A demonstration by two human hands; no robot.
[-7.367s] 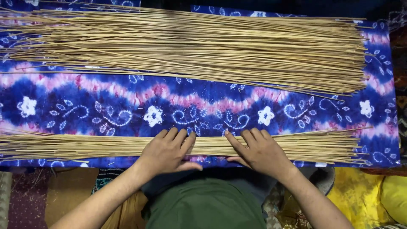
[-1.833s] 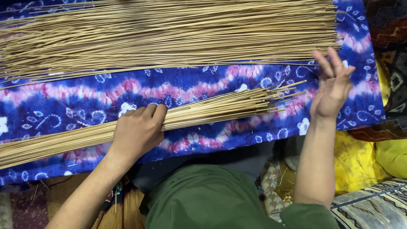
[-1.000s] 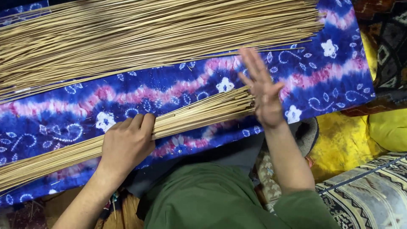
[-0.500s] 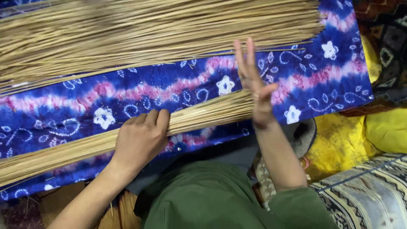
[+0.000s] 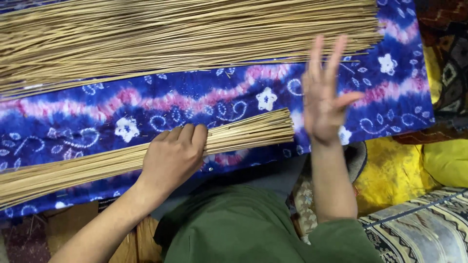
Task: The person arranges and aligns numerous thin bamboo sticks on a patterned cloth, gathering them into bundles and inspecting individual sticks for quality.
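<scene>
A small bundle of thin tan sticks [image 5: 243, 134] lies slanted across a blue, pink and white patterned cloth [image 5: 161, 104]. My left hand [image 5: 173, 158] presses down on the middle of this bundle, fingers curled over it. My right hand [image 5: 324, 95] is raised flat and open just past the bundle's right end, fingers spread, a small gap away from the stick tips. A much larger pile of the same sticks [image 5: 185, 39] lies across the far part of the cloth.
Yellow fabric [image 5: 390, 170] and a patterned woven mat [image 5: 419, 229] lie to the right of the cloth. My green-clad lap [image 5: 234, 229] fills the lower middle. A dark patterned rug [image 5: 448, 53] borders the cloth's right edge.
The near bundle's right end was pushed even by my right hand, which has now drawn back a little to the right. The bundle is tighter and my left hand stays on it.
</scene>
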